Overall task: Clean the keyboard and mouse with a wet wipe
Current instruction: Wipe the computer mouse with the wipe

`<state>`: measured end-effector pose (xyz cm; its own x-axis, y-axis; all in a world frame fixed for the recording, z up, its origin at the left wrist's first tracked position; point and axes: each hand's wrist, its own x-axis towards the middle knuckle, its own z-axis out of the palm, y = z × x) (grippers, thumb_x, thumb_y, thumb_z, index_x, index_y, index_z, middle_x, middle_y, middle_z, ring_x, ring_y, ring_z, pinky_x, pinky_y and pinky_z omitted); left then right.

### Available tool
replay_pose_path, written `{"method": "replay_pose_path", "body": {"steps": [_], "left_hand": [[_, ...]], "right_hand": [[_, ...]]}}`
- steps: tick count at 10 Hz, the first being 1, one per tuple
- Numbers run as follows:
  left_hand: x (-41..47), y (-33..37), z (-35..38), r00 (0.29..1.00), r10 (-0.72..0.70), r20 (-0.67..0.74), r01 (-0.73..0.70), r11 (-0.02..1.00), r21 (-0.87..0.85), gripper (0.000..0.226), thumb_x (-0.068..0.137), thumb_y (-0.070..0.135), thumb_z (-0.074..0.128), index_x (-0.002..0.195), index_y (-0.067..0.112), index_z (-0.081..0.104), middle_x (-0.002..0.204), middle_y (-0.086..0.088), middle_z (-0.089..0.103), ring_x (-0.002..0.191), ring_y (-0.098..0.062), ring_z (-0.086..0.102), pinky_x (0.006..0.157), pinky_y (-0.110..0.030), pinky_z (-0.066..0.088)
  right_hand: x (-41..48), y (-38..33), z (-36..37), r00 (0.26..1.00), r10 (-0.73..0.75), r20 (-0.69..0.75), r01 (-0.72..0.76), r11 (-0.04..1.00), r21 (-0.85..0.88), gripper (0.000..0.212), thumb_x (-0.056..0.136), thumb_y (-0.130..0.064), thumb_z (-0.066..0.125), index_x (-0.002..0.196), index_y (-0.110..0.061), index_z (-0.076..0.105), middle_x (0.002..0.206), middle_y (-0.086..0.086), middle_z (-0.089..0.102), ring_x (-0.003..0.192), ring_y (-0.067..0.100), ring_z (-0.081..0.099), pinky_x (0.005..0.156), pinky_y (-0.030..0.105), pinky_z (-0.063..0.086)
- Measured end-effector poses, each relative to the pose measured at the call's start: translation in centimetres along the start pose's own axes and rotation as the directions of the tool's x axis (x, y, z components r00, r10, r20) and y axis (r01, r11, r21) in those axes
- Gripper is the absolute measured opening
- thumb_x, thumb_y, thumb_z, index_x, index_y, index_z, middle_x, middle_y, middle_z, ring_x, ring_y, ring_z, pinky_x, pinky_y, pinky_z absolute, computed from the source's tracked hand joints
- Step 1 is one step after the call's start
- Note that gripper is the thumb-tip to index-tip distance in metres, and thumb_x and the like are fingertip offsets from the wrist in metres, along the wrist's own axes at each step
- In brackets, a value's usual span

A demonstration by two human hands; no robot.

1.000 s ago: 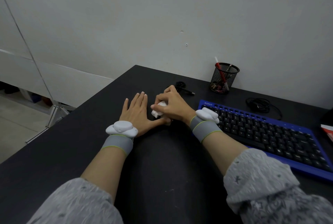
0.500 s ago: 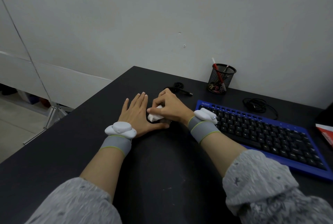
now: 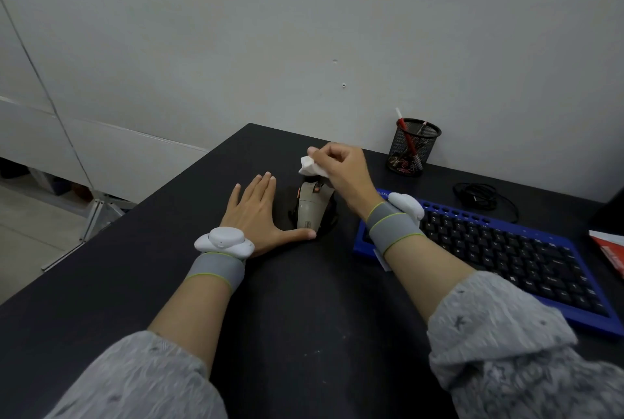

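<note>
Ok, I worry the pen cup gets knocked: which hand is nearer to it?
Right. The right hand, holding the wipe, hovers just left of the pen cup; the left hand lies flat on the desk farther left, past the mouse.

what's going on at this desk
A person is wiping a computer mouse. The right hand pinches a crumpled white wet wipe at the mouse's front end, while the left hand lies flat on the black desk, thumb at the mouse's rear. The blue keyboard sits to its right.
</note>
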<state>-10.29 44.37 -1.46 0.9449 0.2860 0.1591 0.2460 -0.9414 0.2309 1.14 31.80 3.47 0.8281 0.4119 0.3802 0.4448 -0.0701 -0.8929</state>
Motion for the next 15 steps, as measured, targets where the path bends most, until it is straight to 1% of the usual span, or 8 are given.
{"method": "replay_pose_path", "body": {"steps": [1, 2, 5, 6, 8, 11, 13, 15], "left_hand": [[0.0, 0.0, 0.0, 1.000, 0.001, -0.002, -0.001, 1.000, -0.002, 0.133, 0.048, 0.094, 0.026, 0.151, 0.013, 0.003, 0.160, 0.001, -0.001, 0.147, -0.012, -0.004, 0.120, -0.040, -0.004], [0.1, 0.0, 0.2, 1.000, 0.005, 0.003, -0.005, 1.000, -0.001, 0.130, 0.051, 0.093, 0.025, 0.151, 0.013, 0.003, 0.160, 0.001, -0.001, 0.146, -0.012, -0.004, 0.120, -0.040, -0.004], [0.1, 0.0, 0.1, 1.000, 0.000, 0.015, 0.000, 1.000, 0.000, 0.127, 0.053, 0.092, 0.024, 0.151, 0.013, 0.003, 0.160, 0.001, -0.001, 0.146, -0.012, -0.004, 0.120, -0.040, -0.004], [0.0, 0.1, 0.1, 1.000, -0.002, 0.010, 0.002, 1.000, -0.001, 0.127, 0.053, 0.092, 0.024, 0.151, 0.013, 0.003, 0.160, 0.001, -0.001, 0.147, -0.012, -0.004, 0.120, -0.040, -0.003], [0.1, 0.1, 0.0, 1.000, -0.007, 0.014, 0.007, 1.000, 0.012, 0.127, 0.054, 0.092, 0.024, 0.151, 0.013, 0.003, 0.160, 0.000, -0.001, 0.147, -0.012, -0.004, 0.120, -0.040, -0.003], [-0.1, 0.1, 0.0, 1.000, -0.008, 0.008, 0.008, 1.000, 0.000, 0.128, 0.053, 0.092, 0.025, 0.151, 0.012, 0.004, 0.160, 0.001, -0.001, 0.147, -0.012, -0.004, 0.120, -0.040, -0.003], [0.0, 0.1, 0.2, 1.000, -0.010, 0.002, 0.010, 1.000, -0.002, 0.128, 0.053, 0.092, 0.025, 0.151, 0.012, 0.004, 0.160, 0.001, 0.000, 0.147, -0.012, -0.004, 0.120, -0.039, -0.003], [0.1, 0.0, 0.2, 1.000, -0.001, 0.009, 0.001, 1.000, 0.001, 0.127, 0.053, 0.092, 0.026, 0.151, 0.013, 0.004, 0.160, 0.000, 0.000, 0.147, -0.012, -0.003, 0.120, -0.040, -0.002]], "right_hand": [[-0.5, 1.0, 0.2, 0.998, -0.053, -0.032, 0.047, 0.985, -0.164, 0.026, 0.086, -0.024, 0.065, 0.062, -0.014, 0.063, 0.059, -0.004, 0.056, 0.066, 0.008, 0.051, 0.066, 0.023, 0.037], [-1.7, 2.5, 0.6, 0.997, -0.024, 0.074, 0.047, 0.946, -0.322, 0.020, 0.085, -0.031, 0.064, 0.075, -0.016, 0.071, 0.083, 0.007, 0.067, 0.096, 0.019, 0.054, 0.080, 0.029, 0.041], [-2.0, 2.9, 0.1, 0.991, 0.025, 0.133, 0.040, 0.886, -0.461, 0.024, 0.088, -0.040, 0.058, 0.101, -0.026, 0.071, 0.110, 0.002, 0.055, 0.118, 0.015, 0.043, 0.103, 0.038, 0.036], [-1.7, 2.7, 0.4, 0.980, 0.101, 0.172, 0.022, 0.802, -0.597, 0.031, 0.092, -0.046, 0.047, 0.110, -0.028, 0.065, 0.120, 0.005, 0.055, 0.126, 0.017, 0.038, 0.107, 0.037, 0.030], [-1.2, 2.1, 0.6, 0.962, 0.187, 0.198, -0.016, 0.766, -0.643, 0.037, 0.094, -0.045, 0.042, 0.118, -0.024, 0.061, 0.129, 0.010, 0.050, 0.130, 0.021, 0.036, 0.106, 0.037, 0.030], [-1.7, 2.1, 0.5, 0.979, 0.044, 0.199, 0.087, 0.794, -0.602, 0.029, 0.092, -0.035, 0.050, 0.107, -0.015, 0.065, 0.109, 0.006, 0.062, 0.119, 0.021, 0.042, 0.099, 0.038, 0.036], [-1.8, 1.9, 0.8, 0.984, -0.008, 0.176, 0.119, 0.771, -0.626, 0.029, 0.092, -0.032, 0.052, 0.109, -0.014, 0.067, 0.110, 0.010, 0.058, 0.117, 0.021, 0.045, 0.101, 0.038, 0.035], [-3.0, 1.4, 0.4, 0.983, -0.073, 0.167, 0.155, 0.820, -0.551, 0.025, 0.090, -0.028, 0.057, 0.105, -0.012, 0.070, 0.106, 0.008, 0.064, 0.113, 0.023, 0.049, 0.100, 0.039, 0.037]]}}
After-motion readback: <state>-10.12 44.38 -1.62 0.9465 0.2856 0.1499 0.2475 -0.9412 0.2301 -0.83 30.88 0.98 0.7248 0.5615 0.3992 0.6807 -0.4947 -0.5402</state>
